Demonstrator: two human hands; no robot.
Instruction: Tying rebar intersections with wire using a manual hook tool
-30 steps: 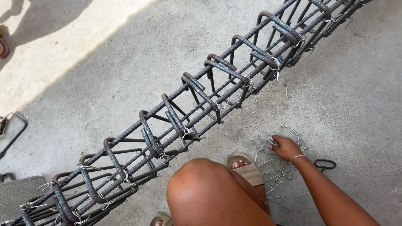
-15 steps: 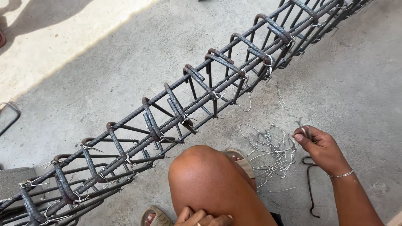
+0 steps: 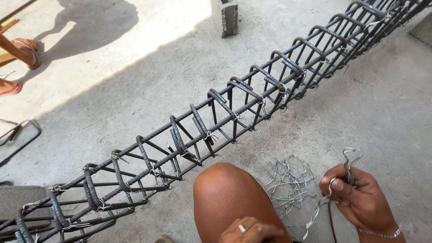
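Observation:
A long rebar cage (image 3: 234, 117) of rusty bars and stirrups, tied with wire, lies diagonally across the concrete floor. My right hand (image 3: 360, 200) is at the lower right, fingers closed on a bent piece of tie wire (image 3: 348, 164) that sticks up from the fist, with a dark tool handle hanging below. A heap of loose tie wires (image 3: 285, 177) lies on the floor just left of that hand. My left hand (image 3: 252, 231), with a ring, rests curled on my bare knee (image 3: 229, 193) at the bottom edge.
A concrete block (image 3: 227, 15) stands at the top centre beyond the cage. Another person's sandalled feet (image 3: 20, 67) and their shadow are at the upper left. A bent steel stirrup (image 3: 20, 135) lies at the left edge.
My right hand has lifted off the wire heap and come toward me holding a wire. My left hand has come into view on my knee. The view has shifted along the cage.

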